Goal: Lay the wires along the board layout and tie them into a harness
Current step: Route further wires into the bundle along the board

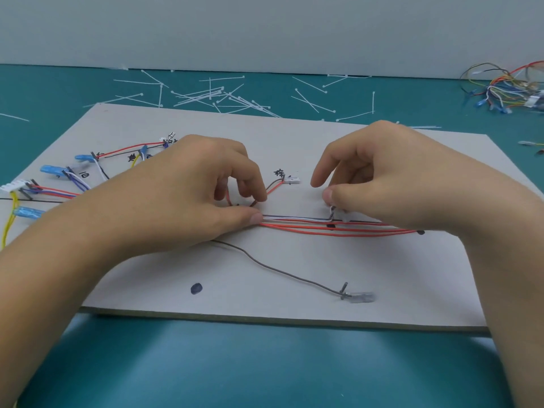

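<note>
While my two hands work at the middle of the flat grey cardboard layout board (235, 275), a bundle of red, white and grey wires (297, 223) runs left to right between them, close to a drawn black line.

My left hand (188, 195) is curled. Its thumb tip and fingertips pinch the bundle at the point where a brown-and-red wire pair (272, 188) branches up to a small white plug (292, 180).

My right hand (391, 178) is curled too. Its thumb and a finger seem to nip a small white plastic connector (343, 215) where the grey and white wires turn upward. The gripping finger is mostly hidden, so I cannot be sure.

To do this step well, I judge that the left pinch should act as a firm anchor at the branch. The right hand can then draw out slack gently and seat the connector on its mark. The red wires bow slightly toward me, below the line, and need gathering tight against the others before any tie goes on. Pulling hard could drag the finished branches with blue-sleeved terminals (54, 170) at the board's left end.

A thin brown loose wire (279, 270) with a clear-sleeved terminal (360, 297) lies nearer me, apart from the bundle.

Scattered white plastic cable ties (235, 98) lie on the teal mat (265, 363) beyond the board's far edge. One hand must let go to fetch one.
</note>
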{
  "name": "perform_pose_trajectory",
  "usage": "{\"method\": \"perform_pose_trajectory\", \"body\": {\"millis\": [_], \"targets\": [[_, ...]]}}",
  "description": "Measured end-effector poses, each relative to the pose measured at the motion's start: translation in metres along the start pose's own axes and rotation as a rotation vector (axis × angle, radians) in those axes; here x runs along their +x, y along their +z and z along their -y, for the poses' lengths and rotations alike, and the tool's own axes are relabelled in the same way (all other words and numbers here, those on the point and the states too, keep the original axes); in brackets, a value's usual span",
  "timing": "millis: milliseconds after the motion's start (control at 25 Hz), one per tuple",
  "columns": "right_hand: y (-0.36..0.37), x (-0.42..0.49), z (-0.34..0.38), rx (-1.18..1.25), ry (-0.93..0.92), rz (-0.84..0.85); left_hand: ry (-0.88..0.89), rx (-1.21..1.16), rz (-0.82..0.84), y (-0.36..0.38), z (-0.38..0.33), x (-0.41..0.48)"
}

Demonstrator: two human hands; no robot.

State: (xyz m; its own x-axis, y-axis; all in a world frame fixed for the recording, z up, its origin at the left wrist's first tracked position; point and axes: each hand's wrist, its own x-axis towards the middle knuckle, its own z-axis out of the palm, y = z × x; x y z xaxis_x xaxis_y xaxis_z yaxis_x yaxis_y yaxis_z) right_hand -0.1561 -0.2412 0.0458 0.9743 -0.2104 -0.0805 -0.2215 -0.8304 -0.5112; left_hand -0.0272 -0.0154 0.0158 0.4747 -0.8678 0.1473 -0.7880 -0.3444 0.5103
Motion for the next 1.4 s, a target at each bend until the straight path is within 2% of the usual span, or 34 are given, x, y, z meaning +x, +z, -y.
{"method": "perform_pose_trajectory", "body": {"millis": [160, 520, 800, 1040, 1240, 1320, 1400], "targets": [[0.008, 0.005, 0.002, -0.024, 0.026, -0.089, -0.014, 0.019, -0.022, -0.007, 0.003, -0.006], [0.010, 0.007, 0.001, -0.118, 0.169, -0.014, -0.095, 0.001, 0.039, -0.015, 0.007, -0.009], [0.011, 0.005, 0.004, -0.101, 0.167, -0.037, -0.171, 0.009, -0.018, -0.011, 0.004, -0.007], [0.006, 0.005, 0.001, -0.109, 0.144, 0.003, -0.123, 0.011, -0.075, -0.005, 0.002, -0.007], [-0.015, 0.003, -0.017, -0.192, 0.246, 0.050, -0.029, -0.037, -0.107, -0.021, 0.007, -0.011], [-0.018, 0.004, -0.022, -0.235, 0.291, 0.076, -0.048, -0.019, -0.162, -0.039, 0.016, -0.016], [-0.018, 0.005, -0.024, -0.268, 0.281, 0.033, -0.114, 0.025, -0.174, -0.051, 0.028, -0.020]]}}
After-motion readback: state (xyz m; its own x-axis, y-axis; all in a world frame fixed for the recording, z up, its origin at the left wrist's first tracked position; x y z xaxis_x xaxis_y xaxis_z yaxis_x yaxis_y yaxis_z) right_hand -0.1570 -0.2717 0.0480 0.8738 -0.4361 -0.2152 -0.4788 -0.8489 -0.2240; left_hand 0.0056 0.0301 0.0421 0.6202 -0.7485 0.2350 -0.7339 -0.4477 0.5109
